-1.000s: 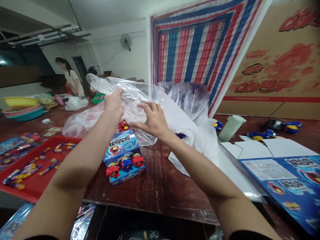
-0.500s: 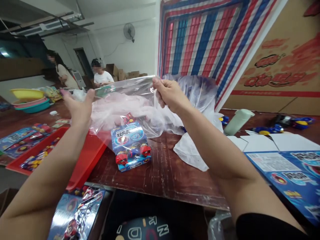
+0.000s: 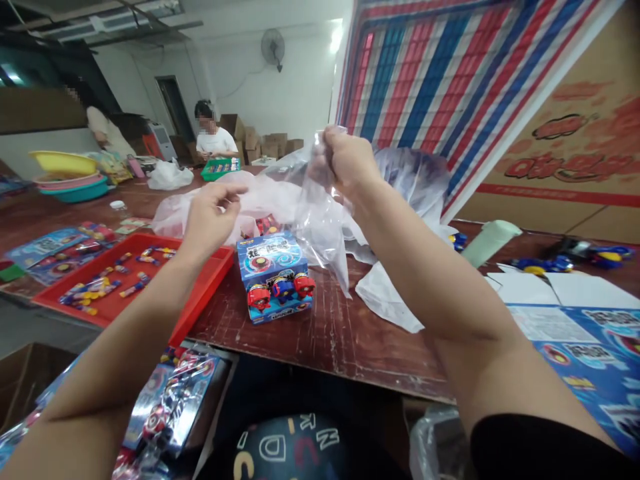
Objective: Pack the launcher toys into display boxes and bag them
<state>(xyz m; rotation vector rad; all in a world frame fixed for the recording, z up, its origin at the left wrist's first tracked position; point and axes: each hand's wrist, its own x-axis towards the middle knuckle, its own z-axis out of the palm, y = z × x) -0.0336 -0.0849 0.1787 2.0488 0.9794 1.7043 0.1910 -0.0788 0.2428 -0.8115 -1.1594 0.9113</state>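
My right hand [image 3: 349, 162] is raised above the table, its thumb and fingers pinched on a clear plastic bag [image 3: 325, 223] that hangs down in loose folds. To the left, my left hand [image 3: 213, 215] is in the air with its fingers loosely bent and a gap to the thumb; nothing shows in it. Between and below both hands a blue display box [image 3: 273, 257] stands on the table, with red and blue toy figures [image 3: 283, 289] on its front. White translucent plastic sheeting [image 3: 280, 190] lies heaped behind the box.
A red tray [image 3: 145, 300] with small yellow and blue pieces stands at left. Flattened blue cartons [image 3: 590, 347] and a pale green cup [image 3: 493, 241] are at right. Packaged toys [image 3: 175, 400] sit below the table edge. Two people are at the back left.
My left hand has come off the clear bag, moving right with its fingers curling. The bag, stretched between both hands before, now hangs from my right hand.
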